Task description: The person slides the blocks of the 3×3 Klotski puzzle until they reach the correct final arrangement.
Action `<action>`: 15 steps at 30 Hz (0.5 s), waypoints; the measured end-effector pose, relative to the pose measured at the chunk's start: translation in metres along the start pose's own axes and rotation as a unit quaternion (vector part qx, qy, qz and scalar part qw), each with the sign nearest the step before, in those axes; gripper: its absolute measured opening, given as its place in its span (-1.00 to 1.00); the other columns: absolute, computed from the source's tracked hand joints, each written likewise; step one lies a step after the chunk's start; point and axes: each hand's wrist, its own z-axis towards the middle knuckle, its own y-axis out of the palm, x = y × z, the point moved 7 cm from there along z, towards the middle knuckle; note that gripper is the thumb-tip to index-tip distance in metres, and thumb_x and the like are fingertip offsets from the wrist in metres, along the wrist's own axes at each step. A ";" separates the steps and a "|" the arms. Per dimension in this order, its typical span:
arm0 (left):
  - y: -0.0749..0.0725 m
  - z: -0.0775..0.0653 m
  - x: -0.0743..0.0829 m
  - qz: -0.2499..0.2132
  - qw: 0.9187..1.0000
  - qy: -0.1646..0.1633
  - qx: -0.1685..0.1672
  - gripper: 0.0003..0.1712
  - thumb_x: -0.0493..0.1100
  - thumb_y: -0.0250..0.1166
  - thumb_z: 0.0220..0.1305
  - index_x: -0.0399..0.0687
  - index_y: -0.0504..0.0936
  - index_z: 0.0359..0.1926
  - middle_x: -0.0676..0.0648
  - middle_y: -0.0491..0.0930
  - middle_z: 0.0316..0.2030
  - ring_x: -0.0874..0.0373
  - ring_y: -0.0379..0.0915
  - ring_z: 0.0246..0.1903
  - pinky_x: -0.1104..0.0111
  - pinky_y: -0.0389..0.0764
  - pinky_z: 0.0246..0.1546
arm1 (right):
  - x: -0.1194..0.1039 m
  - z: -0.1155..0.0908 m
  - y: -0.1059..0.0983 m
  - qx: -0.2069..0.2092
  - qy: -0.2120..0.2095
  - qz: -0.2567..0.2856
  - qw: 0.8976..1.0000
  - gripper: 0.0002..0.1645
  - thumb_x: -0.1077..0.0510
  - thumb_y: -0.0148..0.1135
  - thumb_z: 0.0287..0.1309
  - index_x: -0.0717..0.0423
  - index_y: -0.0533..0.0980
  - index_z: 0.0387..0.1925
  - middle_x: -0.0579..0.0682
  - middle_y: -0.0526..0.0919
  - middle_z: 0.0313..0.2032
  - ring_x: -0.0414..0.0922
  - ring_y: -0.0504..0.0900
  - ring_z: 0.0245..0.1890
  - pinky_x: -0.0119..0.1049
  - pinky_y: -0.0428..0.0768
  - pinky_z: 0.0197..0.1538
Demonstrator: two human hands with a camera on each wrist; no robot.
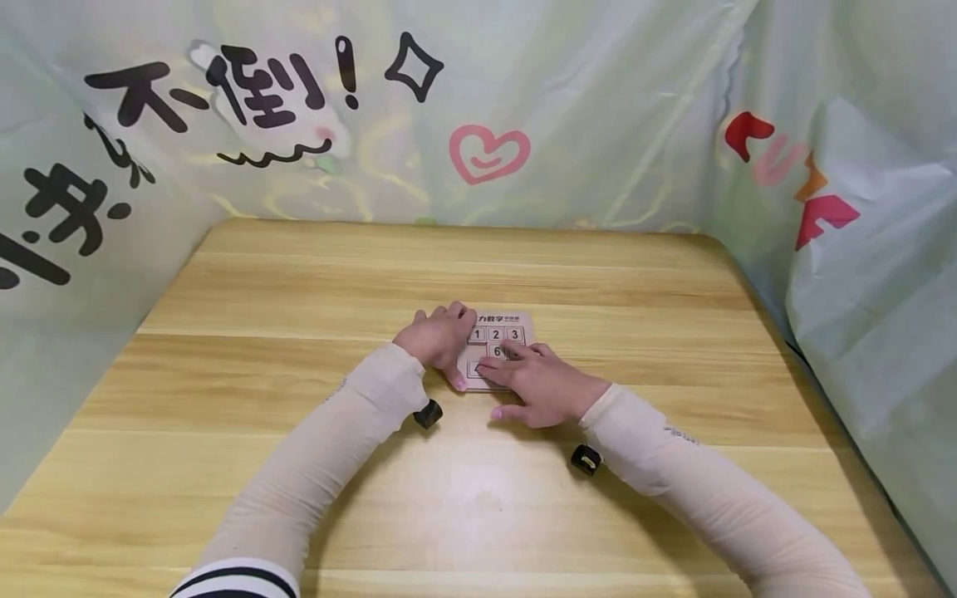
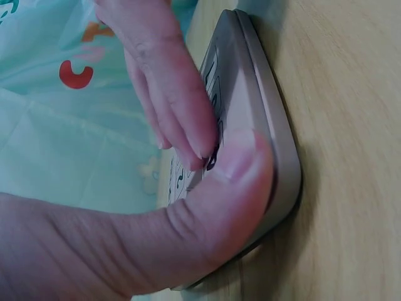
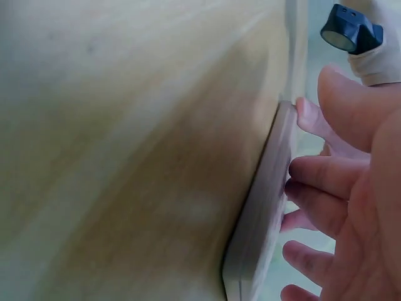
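Observation:
A number slide puzzle [image 1: 483, 384] lies flat on the wooden table, a thin pale board with printed characters along its far edge. Tiles 1, 2, 3 and 6 show on it; other tiles are partly covered by fingers. My left hand [image 1: 434, 339] grips the puzzle's left side, its thumb [image 2: 241, 163] bent over the near corner and the fingers at the far left. From the right, my right hand [image 1: 544, 386] reaches over with fairly straight fingers [image 3: 322, 175], the fingertips on the tiles. Its thumb stays off the board, over the table.
The wooden table [image 1: 493, 498] stretches around the puzzle. Printed curtains [image 1: 598, 124] hang behind it and along both sides. Small black wrist cameras [image 1: 429, 414] hang beneath both sleeved forearms, close above the tabletop.

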 end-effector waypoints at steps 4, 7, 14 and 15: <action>0.001 0.001 0.000 0.004 1.000 -0.002 -0.004 0.28 0.22 0.63 -0.43 -0.10 0.20 0.32 -0.17 0.18 0.31 -0.05 0.23 0.13 0.05 0.26 0.13 | 0.002 0.003 0.002 -0.001 0.001 -0.003 1.000 -0.13 -0.36 0.06 0.25 0.03 0.25 0.42 -0.04 0.25 0.39 0.20 0.00 0.44 0.23 0.14 0.30; 0.001 0.001 0.000 0.008 1.000 -0.003 -0.005 0.27 0.23 0.62 -0.42 -0.10 0.20 0.32 -0.16 0.18 0.31 -0.04 0.23 0.12 0.07 0.26 0.11 | 0.005 0.008 0.002 0.011 0.001 -0.010 1.000 -0.12 -0.36 0.07 0.25 0.06 0.25 0.42 -0.02 0.25 0.40 0.22 0.01 0.43 0.24 0.16 0.28; 0.000 0.000 0.001 0.007 1.000 0.003 -0.005 0.25 0.23 0.61 -0.40 -0.11 0.20 0.31 -0.16 0.19 0.29 -0.04 0.23 0.11 0.03 0.24 0.15 | 0.015 0.019 0.001 0.027 0.014 -0.030 0.999 -0.07 -0.39 0.07 0.22 0.08 0.23 0.43 -0.04 0.24 0.41 0.21 0.03 0.43 0.25 0.19 0.27; 0.000 0.000 0.000 0.006 1.000 0.002 -0.004 0.24 0.23 0.61 -0.40 -0.10 0.20 0.31 -0.16 0.19 0.29 -0.04 0.23 0.11 0.02 0.23 0.17 | 0.016 0.020 0.001 0.026 0.016 -0.030 0.999 -0.07 -0.39 0.06 0.22 0.07 0.22 0.43 -0.05 0.23 0.41 0.20 0.02 0.43 0.25 0.18 0.27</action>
